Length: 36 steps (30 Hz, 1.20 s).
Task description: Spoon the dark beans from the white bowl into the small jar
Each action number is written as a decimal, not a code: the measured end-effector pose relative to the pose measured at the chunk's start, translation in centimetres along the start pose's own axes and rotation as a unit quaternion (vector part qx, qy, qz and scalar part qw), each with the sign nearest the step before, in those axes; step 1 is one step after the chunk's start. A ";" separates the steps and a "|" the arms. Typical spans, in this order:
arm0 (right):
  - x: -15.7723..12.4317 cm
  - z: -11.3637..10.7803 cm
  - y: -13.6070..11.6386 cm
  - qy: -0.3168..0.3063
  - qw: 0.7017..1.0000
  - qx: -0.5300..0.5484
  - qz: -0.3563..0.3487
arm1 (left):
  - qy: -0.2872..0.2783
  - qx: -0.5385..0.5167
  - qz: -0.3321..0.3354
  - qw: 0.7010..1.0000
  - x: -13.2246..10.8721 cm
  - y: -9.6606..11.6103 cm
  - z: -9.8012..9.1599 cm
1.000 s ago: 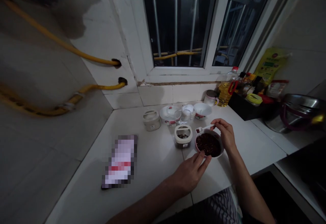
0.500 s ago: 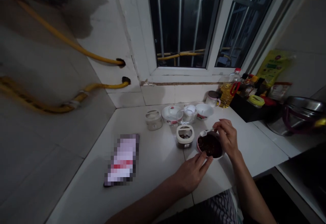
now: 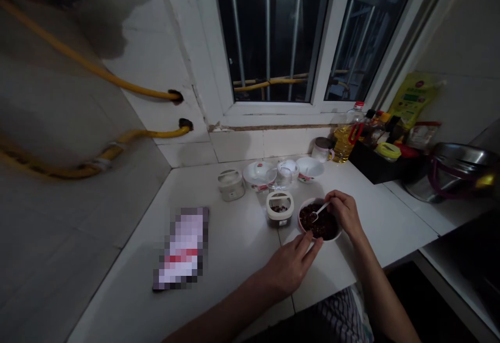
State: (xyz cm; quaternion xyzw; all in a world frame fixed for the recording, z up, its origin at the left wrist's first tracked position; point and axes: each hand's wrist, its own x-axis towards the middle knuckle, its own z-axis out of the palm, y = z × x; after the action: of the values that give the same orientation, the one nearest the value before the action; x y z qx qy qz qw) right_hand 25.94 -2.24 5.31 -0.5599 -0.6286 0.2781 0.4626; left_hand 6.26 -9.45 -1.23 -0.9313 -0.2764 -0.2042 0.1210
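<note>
A white bowl (image 3: 300, 221) with a pinkish outside stands on the counter, holding a dark, wet, lumpy mixture (image 3: 326, 223). My right hand (image 3: 344, 212) pinches the handle of a small white spoon (image 3: 322, 208) over the bowl's far right side; the spoon's head dips into the mixture. Fingers of my left hand (image 3: 291, 266) rest on the near rim of the bowl and steady it. Just left of the bowl sits a clear jar with a white lid (image 3: 279, 200), with dark bits inside.
Behind stand another lidded jar (image 3: 231, 185), white bowls (image 3: 310, 169), a clear container (image 3: 284, 172) and a mug (image 3: 322, 150). An oil bottle (image 3: 344, 142), a black condiment box (image 3: 371, 163) and a steel pot (image 3: 449, 174) are at right. A blurred-out flat object (image 3: 182, 249) lies left.
The spoon head has gone from the bowl's upper left rim down into the mixture. My left hand keeps its place on the rim. The whole view has shifted slightly.
</note>
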 end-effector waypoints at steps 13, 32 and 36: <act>-0.2 -0.4 0.0 0.062 0.996 -0.045 -0.053 | 0.018 0.002 0.004 1.000 0.1 0.0 -0.2; -0.1 0.0 0.3 0.038 0.998 -0.023 -0.037 | 0.017 -0.006 0.002 1.000 0.0 -0.1 0.1; -0.3 0.3 0.0 0.008 0.998 -0.031 -0.047 | 0.015 -0.007 0.004 1.000 0.1 0.0 -0.1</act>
State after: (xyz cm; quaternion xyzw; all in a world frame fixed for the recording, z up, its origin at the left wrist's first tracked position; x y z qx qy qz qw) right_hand 25.66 -2.50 5.15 -0.5460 -0.6586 0.2318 0.4630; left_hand 6.27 -9.40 -1.15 -0.9300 -0.2691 -0.2200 0.1194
